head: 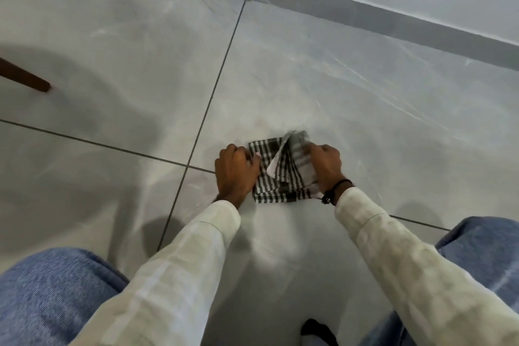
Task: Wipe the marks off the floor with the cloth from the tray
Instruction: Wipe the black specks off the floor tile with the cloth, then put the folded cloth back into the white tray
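Grey tile floor (309, 70), no marks I can make out from here. Checked cloth (280, 174) lies flat on it, between both hands, roughly square so no clear long axis; far-right corner flipped up, blurred. Left hand (236, 171) curled, pressing the left edge. Right hand (325, 166) closed, pinching the right edge. Both equally near.
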The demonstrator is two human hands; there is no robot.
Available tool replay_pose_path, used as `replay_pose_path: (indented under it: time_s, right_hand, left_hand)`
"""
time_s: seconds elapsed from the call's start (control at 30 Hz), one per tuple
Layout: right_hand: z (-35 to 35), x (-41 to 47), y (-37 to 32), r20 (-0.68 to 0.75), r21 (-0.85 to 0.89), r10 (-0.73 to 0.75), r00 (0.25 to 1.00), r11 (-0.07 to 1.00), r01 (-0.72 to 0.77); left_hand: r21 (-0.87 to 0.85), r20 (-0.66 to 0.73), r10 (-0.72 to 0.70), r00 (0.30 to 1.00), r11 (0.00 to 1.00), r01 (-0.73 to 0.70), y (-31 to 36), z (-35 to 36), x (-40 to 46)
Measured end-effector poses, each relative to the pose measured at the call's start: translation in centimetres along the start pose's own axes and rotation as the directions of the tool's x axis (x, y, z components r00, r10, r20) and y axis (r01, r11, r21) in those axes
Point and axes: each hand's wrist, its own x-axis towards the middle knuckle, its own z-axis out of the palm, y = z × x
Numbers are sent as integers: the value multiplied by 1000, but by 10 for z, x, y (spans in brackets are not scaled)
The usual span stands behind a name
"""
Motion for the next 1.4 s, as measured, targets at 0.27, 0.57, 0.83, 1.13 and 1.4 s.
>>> replay_pose_path:
  time_s: [0.27, 0.57, 0.83, 1.13, 1.4]
  right_hand:
    - [-21, 10, 1, 157, -48, 129, 979, 991, -123]
    - [-87, -109, -99, 278, -15, 104, 955, 994, -104]
    - [-197, -322, -301, 429, -38, 57, 901, 998, -45]
    - [-217, -502, -471, 573, -127, -21, 819, 985, 115]
    - [-60, -577, -506, 718, -205, -69, 693, 930, 305]
  left_hand:
    - [-64, 89, -112, 990, 991, 117, 41, 27, -9]
    - [-579, 93, -384, 918, 730, 364, 85, -121, -70]
    - [-675, 116, -505, 855, 592, 441, 200, -400, -177]
    - [-770, 135, -506, 852, 488, 412, 230, -644, -273]
    - [-888, 85, -749, 657, 243, 391, 106, -716, -295]
